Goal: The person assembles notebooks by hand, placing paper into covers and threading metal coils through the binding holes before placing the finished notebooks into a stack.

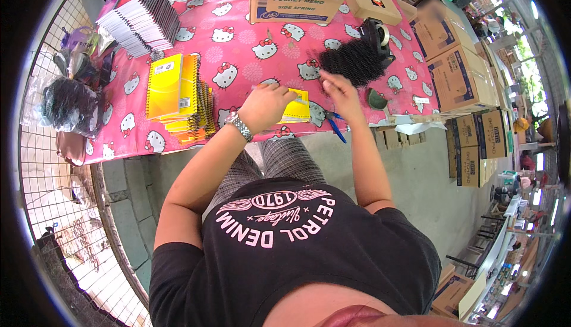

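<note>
At the near edge of the table lies a small yellow notebook (pixel 295 108). My left hand (pixel 269 107), with a metal watch at the wrist, is closed at the notebook's left side, its fingertips on the cover. My right hand (pixel 344 95) hovers just right of it, thumb and fingers drawn together; whatever they hold is too small to make out. Pliers with blue handles (pixel 337 129) rest between the notebook and my right forearm. Just beyond my right hand spreads a heap of black spiral binding coils (pixel 352 61).
Yellow spiral notebooks (pixel 165 89) are stacked at left, with taller spiral notebooks (pixel 140 21) behind. A cardboard box (pixel 297 0) stands at the back. A black tape dispenser (pixel 376 37) and a dark green piece (pixel 376 98) sit at right, beside stacked cartons (pixel 455 77).
</note>
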Demonstrator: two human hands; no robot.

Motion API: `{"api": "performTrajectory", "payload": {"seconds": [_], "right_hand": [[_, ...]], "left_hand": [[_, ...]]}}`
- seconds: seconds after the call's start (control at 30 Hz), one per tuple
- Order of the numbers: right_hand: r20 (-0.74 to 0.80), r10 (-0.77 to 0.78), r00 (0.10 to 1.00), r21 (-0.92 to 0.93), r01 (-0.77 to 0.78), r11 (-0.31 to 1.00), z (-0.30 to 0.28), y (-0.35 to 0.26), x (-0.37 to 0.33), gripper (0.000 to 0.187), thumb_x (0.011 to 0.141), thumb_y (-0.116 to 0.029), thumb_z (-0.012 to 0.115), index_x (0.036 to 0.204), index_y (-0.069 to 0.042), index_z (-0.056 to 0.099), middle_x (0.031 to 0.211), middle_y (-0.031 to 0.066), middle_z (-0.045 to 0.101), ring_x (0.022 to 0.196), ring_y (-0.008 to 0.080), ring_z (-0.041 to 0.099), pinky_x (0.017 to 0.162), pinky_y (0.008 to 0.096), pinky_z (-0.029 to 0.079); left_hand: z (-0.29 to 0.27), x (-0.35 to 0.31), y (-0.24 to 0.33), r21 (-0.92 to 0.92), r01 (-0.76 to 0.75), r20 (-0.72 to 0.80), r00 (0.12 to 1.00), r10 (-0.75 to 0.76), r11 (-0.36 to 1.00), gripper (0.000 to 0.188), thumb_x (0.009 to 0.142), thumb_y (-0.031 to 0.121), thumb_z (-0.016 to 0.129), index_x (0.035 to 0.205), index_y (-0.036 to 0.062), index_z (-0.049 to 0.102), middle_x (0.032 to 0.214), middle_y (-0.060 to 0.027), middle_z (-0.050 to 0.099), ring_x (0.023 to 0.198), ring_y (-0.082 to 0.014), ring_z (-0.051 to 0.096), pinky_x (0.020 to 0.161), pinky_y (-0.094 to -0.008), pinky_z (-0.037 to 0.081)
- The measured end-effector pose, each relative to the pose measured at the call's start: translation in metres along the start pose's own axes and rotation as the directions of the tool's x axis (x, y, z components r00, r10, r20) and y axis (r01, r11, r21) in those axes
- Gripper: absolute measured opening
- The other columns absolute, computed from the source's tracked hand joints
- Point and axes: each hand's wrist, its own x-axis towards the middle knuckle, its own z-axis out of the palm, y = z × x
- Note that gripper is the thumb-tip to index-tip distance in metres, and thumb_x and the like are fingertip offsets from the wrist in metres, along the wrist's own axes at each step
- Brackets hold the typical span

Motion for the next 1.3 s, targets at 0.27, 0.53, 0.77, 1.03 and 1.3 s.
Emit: {"api": "performTrajectory", "payload": {"seconds": [0.27, 0.53, 0.77, 1.03, 1.3], "right_hand": [[-0.098, 0.083, 0.992, 0.176, -0.065, 0.982, 0.017, -0.022, -0.025, 0.018, 0.085, -0.002, 0.066, 0.103, -0.007, 0.069, 0.096, 0.0068, 0.061, 0.090, 0.0180, 0.059, 0.078, 0.0283, 0.048], [0.160, 0.093, 0.983, 0.092, -0.108, 0.990, -0.001, -0.020, -0.024, 0.022, 0.090, -0.007, 0.061, 0.111, -0.006, 0.067, 0.086, 0.0049, 0.059, 0.077, 0.0152, 0.057, 0.070, 0.0274, 0.047], [0.255, 0.267, 0.930, 0.299, -0.338, 0.893, -0.008, -0.036, -0.021, 0.030, 0.098, -0.010, 0.055, 0.128, -0.007, 0.055, 0.079, -0.0006, 0.057, 0.063, 0.0064, 0.049, 0.059, 0.0220, 0.043], [0.162, 0.156, 0.974, -0.059, -0.149, 0.987, -0.004, -0.066, -0.019, 0.029, 0.091, -0.008, 0.063, 0.118, -0.005, 0.055, 0.082, 0.0035, 0.061, 0.067, 0.0106, 0.054, 0.062, 0.0280, 0.047], [-0.511, 0.191, 0.838, -0.694, -0.534, 0.483, -0.058, 0.109, -0.034, 0.043, 0.083, -0.030, 0.071, 0.118, -0.008, 0.057, 0.102, 0.0162, 0.068, 0.097, 0.0296, 0.066, 0.083, 0.0438, 0.051]], "left_hand": [[0.015, 0.025, -0.001, 0.067, 0.074, -0.151, 0.987, -0.063, 0.995, 0.018, 0.087, 0.023, 0.061, 0.098, 0.0104, 0.057, 0.092, -0.0068, 0.062, 0.094, -0.0259, 0.058, 0.092, -0.0433, 0.039], [0.016, 0.025, -0.003, 0.071, 0.036, -0.142, 0.990, -0.026, 0.997, 0.018, 0.087, 0.027, 0.062, 0.096, 0.0120, 0.059, 0.091, -0.0051, 0.062, 0.093, -0.0240, 0.058, 0.091, -0.0414, 0.039], [0.020, 0.028, 0.014, 0.080, 0.000, -0.207, 0.978, 0.016, 0.997, 0.024, 0.086, 0.024, 0.062, 0.106, 0.0109, 0.058, 0.094, -0.0065, 0.062, 0.096, -0.0245, 0.058, 0.094, -0.0424, 0.040], [0.019, 0.027, 0.016, 0.059, -0.020, -0.106, 0.994, 0.027, 0.998, 0.026, 0.086, 0.023, 0.061, 0.107, 0.0097, 0.055, 0.093, -0.0076, 0.063, 0.097, -0.0260, 0.059, 0.098, -0.0437, 0.039], [0.021, 0.032, 0.011, -0.032, -0.093, -0.079, 0.993, 0.091, 0.995, 0.023, 0.089, 0.025, 0.061, 0.105, 0.0093, 0.058, 0.095, -0.0081, 0.064, 0.101, -0.0265, 0.059, 0.108, -0.0452, 0.033]]}}
